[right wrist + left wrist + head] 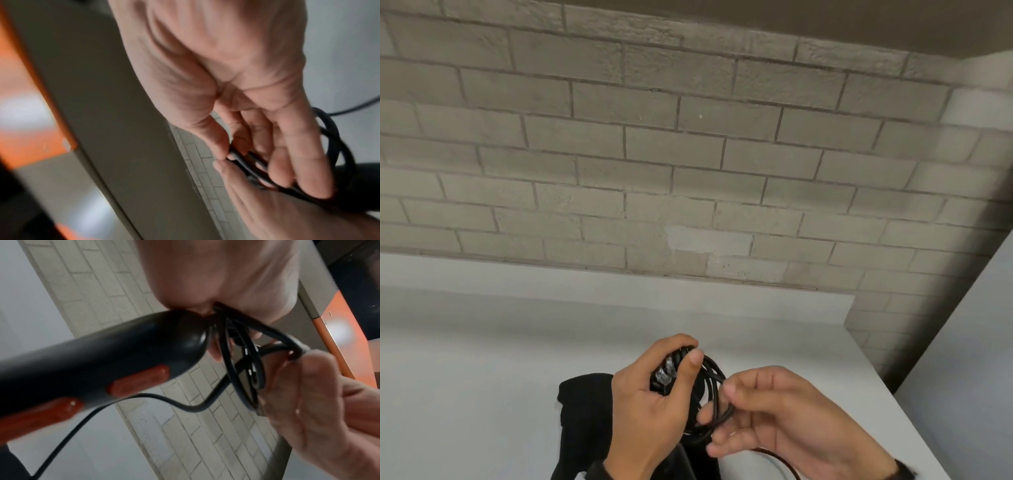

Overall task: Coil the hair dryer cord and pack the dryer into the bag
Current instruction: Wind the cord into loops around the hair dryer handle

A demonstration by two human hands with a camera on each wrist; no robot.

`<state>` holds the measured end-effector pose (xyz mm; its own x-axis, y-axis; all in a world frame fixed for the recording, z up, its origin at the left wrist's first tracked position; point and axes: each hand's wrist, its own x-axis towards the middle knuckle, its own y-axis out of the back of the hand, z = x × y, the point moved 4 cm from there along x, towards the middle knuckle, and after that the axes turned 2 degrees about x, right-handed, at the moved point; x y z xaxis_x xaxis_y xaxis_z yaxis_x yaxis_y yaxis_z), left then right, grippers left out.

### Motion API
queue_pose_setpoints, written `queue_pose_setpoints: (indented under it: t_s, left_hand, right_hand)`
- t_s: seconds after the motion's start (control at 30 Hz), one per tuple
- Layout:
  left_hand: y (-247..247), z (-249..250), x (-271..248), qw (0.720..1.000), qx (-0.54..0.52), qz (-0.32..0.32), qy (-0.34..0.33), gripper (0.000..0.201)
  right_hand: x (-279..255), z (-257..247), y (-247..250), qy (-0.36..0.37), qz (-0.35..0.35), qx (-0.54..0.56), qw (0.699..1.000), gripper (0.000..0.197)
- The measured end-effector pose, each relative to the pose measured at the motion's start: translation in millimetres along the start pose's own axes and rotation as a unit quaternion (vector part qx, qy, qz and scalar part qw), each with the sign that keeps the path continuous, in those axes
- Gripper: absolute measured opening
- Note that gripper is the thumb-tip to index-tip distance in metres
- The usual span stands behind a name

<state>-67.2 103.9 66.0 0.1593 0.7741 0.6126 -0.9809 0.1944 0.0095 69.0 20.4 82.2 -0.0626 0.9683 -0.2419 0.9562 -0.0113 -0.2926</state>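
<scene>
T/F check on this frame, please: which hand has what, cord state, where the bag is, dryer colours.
1. The left hand holds the hair dryer by the end of its handle. True.
2. The cord lies straight across the table. False: it is looped in a coil between the hands.
3. The right hand pinches the cord. True.
4. The dryer is already inside the bag. False: the black bag lies on the table under the left hand, and the dryer is held above it.
5. The dryer's buttons are blue. False: they are orange-red on a dark body.
</scene>
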Motion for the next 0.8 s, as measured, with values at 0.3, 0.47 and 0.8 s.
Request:
queue_pose_setpoints:
  t_s: [0.3,0.47,0.8]
  left_hand:
    - [-3,-3,1,0.999,0.009,-0.039,-0.028,0.017]
    - [-4,-3,3,0.999,0.027,-0.013,-0.044,0.013]
    - [-6,2,-1,0.997,0.06,0.017,-0.039,0.013]
  right_hand:
    - [-3,10,3,0.057,0.056,-0.049,0.996,0.002]
    - [-17,19,-6,0.268,0.294,-0.35,0.848,0.022]
    - [-19,13,13,0.111,0.122,0.067,0.984,0.025]
